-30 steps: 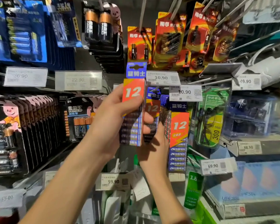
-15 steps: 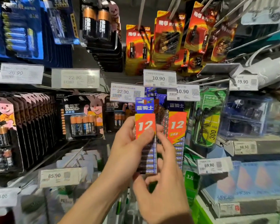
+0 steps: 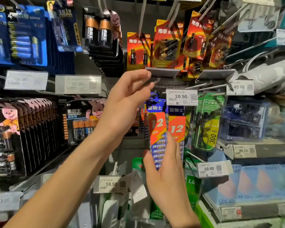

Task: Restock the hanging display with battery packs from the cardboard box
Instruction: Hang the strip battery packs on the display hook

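Head view: my left hand is raised, its fingertips pinching the left end of a grey tag that is tipped up flat above the peg. My right hand grips the pack from below, thumb on its left edge and fingers along its right side. The pack is upright, with its blue header just under my left hand. It sits beside a second pack hanging under the 10.90 label. I cannot tell whether my pack is on the peg. Duracell cards hang to the left.
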Motion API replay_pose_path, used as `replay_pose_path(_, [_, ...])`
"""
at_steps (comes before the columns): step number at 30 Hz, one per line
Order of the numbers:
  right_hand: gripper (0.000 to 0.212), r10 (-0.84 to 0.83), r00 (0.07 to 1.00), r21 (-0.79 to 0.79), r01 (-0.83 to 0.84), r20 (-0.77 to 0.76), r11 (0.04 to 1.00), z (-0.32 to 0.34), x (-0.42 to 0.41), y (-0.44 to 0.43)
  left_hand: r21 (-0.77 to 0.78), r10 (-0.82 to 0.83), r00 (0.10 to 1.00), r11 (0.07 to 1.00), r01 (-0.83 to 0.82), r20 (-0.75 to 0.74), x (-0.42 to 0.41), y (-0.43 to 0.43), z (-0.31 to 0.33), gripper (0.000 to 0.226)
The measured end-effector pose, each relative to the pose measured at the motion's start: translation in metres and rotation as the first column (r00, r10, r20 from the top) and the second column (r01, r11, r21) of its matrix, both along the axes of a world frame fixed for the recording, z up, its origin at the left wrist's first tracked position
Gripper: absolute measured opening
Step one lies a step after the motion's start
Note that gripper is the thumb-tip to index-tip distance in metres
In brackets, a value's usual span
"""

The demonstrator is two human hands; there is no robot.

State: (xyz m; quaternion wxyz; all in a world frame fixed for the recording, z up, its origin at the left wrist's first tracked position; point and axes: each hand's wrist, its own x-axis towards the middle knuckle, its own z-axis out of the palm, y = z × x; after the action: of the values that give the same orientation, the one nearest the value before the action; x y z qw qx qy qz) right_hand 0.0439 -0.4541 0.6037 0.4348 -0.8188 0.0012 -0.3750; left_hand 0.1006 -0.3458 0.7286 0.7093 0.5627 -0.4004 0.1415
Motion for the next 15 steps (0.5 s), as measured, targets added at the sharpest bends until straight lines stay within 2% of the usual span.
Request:
replay_pose_path(8, [0.067, -0.094, 0.986, -0.021, 0.098, 0.134, 0.995, 0.019, 0.031, 0.004, 0.036, -0.007, 1.0, 0.999, 0.007, 0.0, 0.004, 0.006, 0.012, 0.039])
replay_pose_path(13, [0.072, -0.136, 0.988, -0.043, 0.14, 0.068, 0.989, 0.017, 0.044, 0.001, 0.042, -0.006, 1.0, 0.999, 0.006, -0.021, 0.003, 0.008, 0.003, 0.039])
replay_pose_path(15, [0.073, -0.148, 0.985, -0.053, 0.153, 0.085, 0.987, 0.015, 0.046, 0.003, 0.041, -0.008, 1.0, 0.999, 0.009, -0.011, 0.001, 0.008, -0.002, 0.039])
